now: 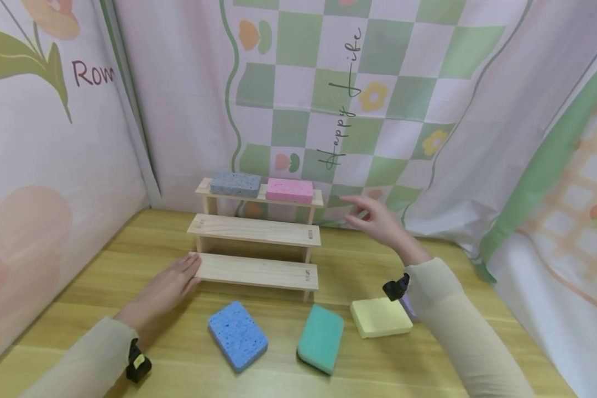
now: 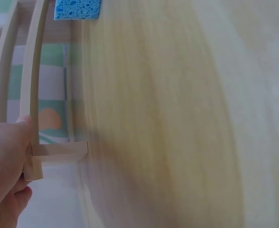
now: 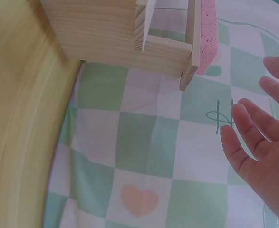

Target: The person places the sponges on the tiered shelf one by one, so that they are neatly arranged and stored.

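A pink rectangular sponge [image 1: 289, 191] lies beside a speckled grey rectangular sponge [image 1: 235, 184] atop a pale wooden three-tier shelf [image 1: 254, 229]. The right hand [image 1: 376, 222] hangs near its right end, fingers apart. The left hand [image 1: 165, 286] pinches the lowest tier's [image 1: 258, 271] left end. Nearer on the wood-grain desk [image 1: 360, 262] lie blue [image 1: 237, 335], green [image 1: 320, 337] and yellow [image 1: 381, 317] sponges.

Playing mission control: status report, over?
Left grip holds pale wooden three-tier shelf. Right grip empty, beside it. Pink rectangular sponge, grey rectangular sponge on top. Nothing visibly blocking right grip.
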`<control>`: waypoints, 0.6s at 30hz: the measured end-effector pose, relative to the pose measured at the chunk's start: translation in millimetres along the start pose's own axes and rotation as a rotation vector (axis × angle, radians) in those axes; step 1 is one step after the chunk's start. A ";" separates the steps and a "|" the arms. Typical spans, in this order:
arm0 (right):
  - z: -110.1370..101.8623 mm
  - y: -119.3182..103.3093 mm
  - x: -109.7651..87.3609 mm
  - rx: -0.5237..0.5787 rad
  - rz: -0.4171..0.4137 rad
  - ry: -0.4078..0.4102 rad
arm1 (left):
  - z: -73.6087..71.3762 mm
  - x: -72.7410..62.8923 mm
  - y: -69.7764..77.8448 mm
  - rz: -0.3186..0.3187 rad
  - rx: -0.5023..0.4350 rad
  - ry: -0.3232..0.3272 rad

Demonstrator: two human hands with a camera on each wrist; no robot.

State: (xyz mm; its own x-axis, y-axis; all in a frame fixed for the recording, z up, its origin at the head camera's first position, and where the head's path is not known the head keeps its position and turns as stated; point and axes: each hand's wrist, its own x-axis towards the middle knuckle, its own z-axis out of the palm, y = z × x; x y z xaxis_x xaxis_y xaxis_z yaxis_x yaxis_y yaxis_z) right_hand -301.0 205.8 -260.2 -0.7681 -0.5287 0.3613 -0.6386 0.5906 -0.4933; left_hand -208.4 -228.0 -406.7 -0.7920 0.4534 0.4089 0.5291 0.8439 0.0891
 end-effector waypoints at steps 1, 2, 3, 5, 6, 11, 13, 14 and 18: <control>-0.1 0.6 -2.5 0.001 -0.001 0.003 | -0.4 -0.1 0.2 -0.002 -0.001 -0.001; -0.2 1.2 -5.0 0.001 -0.002 0.006 | -0.6 -0.2 0.5 -0.004 -0.002 -0.001; -0.2 2.5 -7.6 -0.001 -0.002 0.008 | -0.4 -0.1 0.0 -0.003 -0.002 -0.003; -0.1 4.2 -13.0 0.003 0.007 0.008 | 0.4 0.1 -1.1 0.004 -0.003 -0.002; 0.0 5.1 -15.5 0.005 0.008 0.006 | 0.5 0.0 -1.2 0.006 -0.003 -0.001; -0.6 8.2 -27.4 -0.009 -0.020 0.001 | 1.5 -0.8 -1.4 0.016 0.000 0.008; -0.8 9.2 -31.2 -0.012 -0.037 0.003 | 1.5 -1.0 -1.1 0.017 0.001 0.014; -0.9 9.5 -33.0 -0.009 -0.044 0.002 | 1.4 -1.1 -1.1 0.018 -0.001 0.016; -0.3 10.9 -41.1 0.012 -0.043 -0.001 | 1.7 -0.8 -1.6 0.024 0.000 0.025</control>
State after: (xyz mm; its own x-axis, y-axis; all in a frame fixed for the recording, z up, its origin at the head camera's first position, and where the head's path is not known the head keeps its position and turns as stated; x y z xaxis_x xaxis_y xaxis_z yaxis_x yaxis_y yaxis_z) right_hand -276.4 234.1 -280.2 -0.7399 -0.5542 0.3813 -0.6703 0.5602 -0.4866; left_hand -209.1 -229.2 -408.7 -0.7712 0.4662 0.4336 0.5480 0.8327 0.0792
